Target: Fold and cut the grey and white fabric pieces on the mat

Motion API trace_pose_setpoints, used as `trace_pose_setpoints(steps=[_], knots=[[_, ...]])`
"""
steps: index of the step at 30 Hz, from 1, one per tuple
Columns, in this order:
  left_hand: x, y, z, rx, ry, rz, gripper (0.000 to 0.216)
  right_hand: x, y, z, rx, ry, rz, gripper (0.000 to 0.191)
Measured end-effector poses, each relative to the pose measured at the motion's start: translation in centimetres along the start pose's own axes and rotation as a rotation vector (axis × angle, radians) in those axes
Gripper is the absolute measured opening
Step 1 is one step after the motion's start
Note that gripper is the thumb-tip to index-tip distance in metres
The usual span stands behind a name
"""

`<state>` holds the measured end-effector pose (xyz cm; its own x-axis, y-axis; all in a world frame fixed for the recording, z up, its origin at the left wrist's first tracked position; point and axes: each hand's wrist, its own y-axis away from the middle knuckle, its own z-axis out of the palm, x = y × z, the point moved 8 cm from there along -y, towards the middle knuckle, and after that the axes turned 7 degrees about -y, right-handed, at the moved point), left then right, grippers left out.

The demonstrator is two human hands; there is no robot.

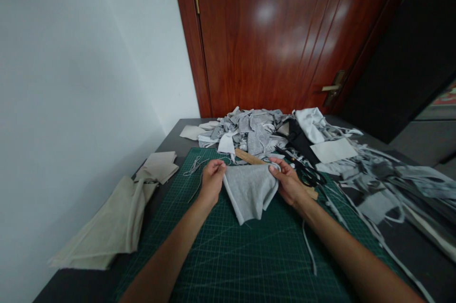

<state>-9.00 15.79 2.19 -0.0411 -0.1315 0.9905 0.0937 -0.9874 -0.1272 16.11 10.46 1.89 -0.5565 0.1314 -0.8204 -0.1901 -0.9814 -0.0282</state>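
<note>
At the left hand (213, 177): pinched, thumb against fingers, on the upper left corner of the grey cloth (247, 189). At the right hand (288, 180): likewise pinched, on the upper right corner, with folds gathered just below. Apply light, equal pressure; pull only enough to straighten the top edge, to avoid probable distortion of soft fabric. Ease open the folds at the right before checking the edge for evenness. Position the cloth, as shown, over the green cutting mat (231, 260); contact of lower edge with mat, impossible to tell. Avoid snagging the loose cord (310, 248) below the right hand. Stay clear of the wooden strip (249, 156) behind the cloth and the black scissors (302, 168) beside the right hand. Leave undisturbed the scrap heap (256, 132) beyond.
</note>
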Motion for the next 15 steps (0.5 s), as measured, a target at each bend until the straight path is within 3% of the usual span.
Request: trace_pose_setpoints(steps=[2,8,15], knots=[[0.3,0.0,0.1,-0.018,-0.016,0.028,0.032,0.1,-0.4,-0.6,0.046,-0.065,-0.021,0.062],[1.0,0.9,2.7,-0.325,-0.233,0.141,0.032,-0.1,-1.0,-1.5,0.061,-0.07,-0.127,0.052],[0.7,-0.2,0.8,-0.133,-0.298,0.147,0.016,-1.5,-1.3,-2.7,0.098,0.102,-0.269,0.042]])
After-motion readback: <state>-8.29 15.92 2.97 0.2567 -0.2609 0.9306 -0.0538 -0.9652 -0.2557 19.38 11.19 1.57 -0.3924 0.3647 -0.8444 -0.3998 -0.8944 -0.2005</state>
